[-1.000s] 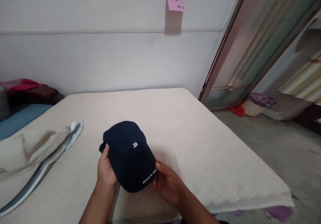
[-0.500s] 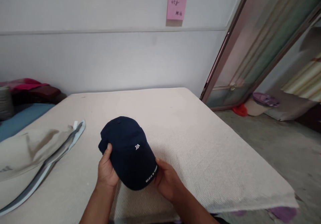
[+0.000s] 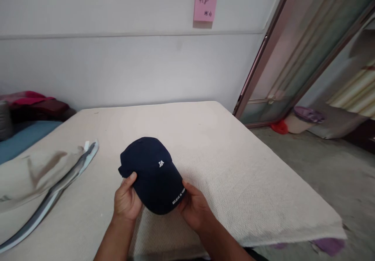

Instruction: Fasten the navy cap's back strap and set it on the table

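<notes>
Between my two hands is a navy blue baseball cap (image 3: 149,167), with small white letters on its front and white lettering along the brim's edge. My left hand (image 3: 127,198) grips the cap's lower left side, thumb on top and the other fingers hidden beneath. The brim's right end is pinched by my right hand (image 3: 195,206), its fingertips partly under the edge. The cap is held above a cream textured cover (image 3: 249,183), crown away from me and brim toward me.
At left lies a beige cloth item (image 3: 26,175) with a grey and pale blue curved edge. Beyond it are a blue cushion-like surface (image 3: 29,136) and dark red fabric (image 3: 43,107). A pink note (image 3: 205,5) hangs on the wall. A bin (image 3: 299,123) stands by the sliding door (image 3: 281,73).
The cap has tilted a little, its brim rising slightly and its back shifting right. Both hands keep their hold on it.
</notes>
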The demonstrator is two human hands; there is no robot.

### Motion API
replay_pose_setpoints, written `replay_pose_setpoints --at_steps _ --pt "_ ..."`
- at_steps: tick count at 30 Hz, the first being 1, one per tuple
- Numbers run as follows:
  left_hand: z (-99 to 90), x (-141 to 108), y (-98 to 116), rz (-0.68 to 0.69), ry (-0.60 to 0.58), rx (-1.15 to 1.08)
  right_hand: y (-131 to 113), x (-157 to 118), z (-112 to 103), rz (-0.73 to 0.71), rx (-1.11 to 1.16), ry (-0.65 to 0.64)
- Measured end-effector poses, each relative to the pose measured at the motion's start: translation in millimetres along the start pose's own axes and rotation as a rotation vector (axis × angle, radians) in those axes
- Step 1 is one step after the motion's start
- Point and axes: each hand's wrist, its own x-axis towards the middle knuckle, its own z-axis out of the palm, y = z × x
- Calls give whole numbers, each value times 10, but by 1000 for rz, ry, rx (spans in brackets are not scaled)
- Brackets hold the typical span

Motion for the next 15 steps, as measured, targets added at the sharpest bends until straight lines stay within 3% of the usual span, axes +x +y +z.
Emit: replay_pose_setpoints --at_steps 9,15 --pt "-43 39 49 -85 -128 -28 143 -83 -60 108 -60 -69" --pt "-26 32 34 -120 -163 -65 -57 -61 -75 -1 -101 -112"
